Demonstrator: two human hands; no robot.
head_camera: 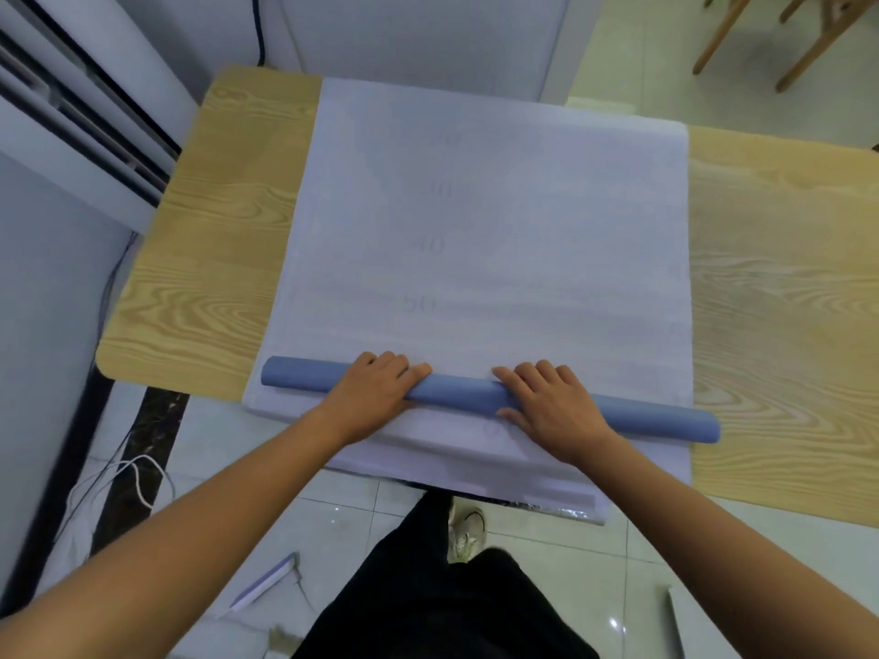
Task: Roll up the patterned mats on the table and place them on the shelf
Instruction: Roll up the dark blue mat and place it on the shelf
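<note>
A pale lilac mat (494, 221) with faint printed numbers lies flat across the wooden table (204, 259). Its near part is wound into a blue roll (456, 390) that runs left to right close to the table's front edge. My left hand (376, 387) presses on the roll left of its middle, fingers curled over its top. My right hand (547, 401) lies on the roll just right of the middle, thumb under the near side. Another pale layer (428, 449) hangs over the front edge beneath the roll. No shelf is in view.
A white air conditioner unit (71, 135) stands at the left, with loose cables (123, 473) on the tiled floor below it. Wooden chair legs (770, 35) show at the top right. Thin strips (266, 582) lie on the floor near my legs.
</note>
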